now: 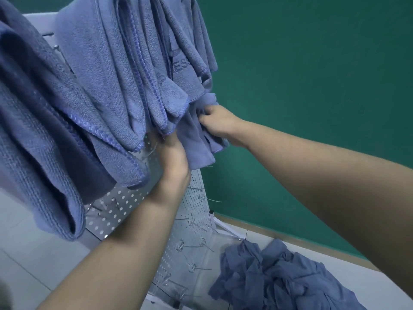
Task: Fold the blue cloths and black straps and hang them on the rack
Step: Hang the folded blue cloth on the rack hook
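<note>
Here, both hands are working one blue cloth [196,133] at frame centre.
Right hand [220,124] is pinching its edge; left hand [172,153] is gripping it beside the pegboard rack [194,220].

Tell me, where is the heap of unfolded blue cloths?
The heap of unfolded blue cloths lies at the lower right of the head view, at the foot of the white pegboard rack, under the right forearm.

We seem to stand in a shop or stockroom: a white perforated display rack [196,222] carries metal peg hooks [196,268], folded blue cloths [125,70] hang in rows, a plain green wall [312,86] stands behind, pale floor tiles [26,253] lie below.
</note>
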